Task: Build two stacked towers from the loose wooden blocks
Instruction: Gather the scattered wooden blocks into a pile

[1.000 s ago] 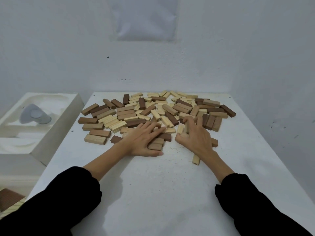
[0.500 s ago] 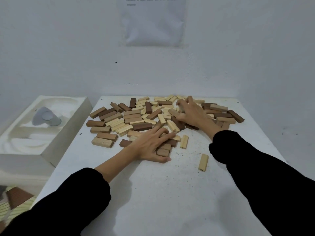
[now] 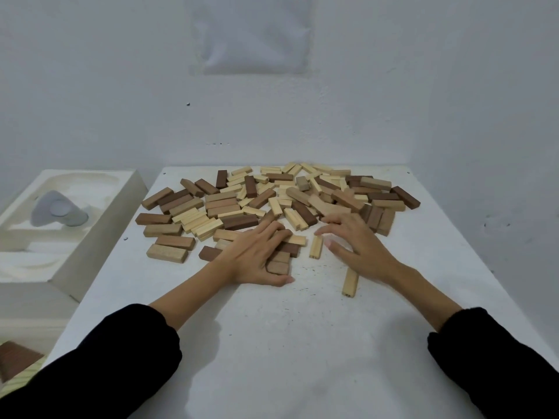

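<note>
The loose blocks lie scattered across the far half of the table, my left hand flat, fingers together, on brown blocks at the near edge, my right hand spread and holding nothing, so I should square a neat base first.
</note>
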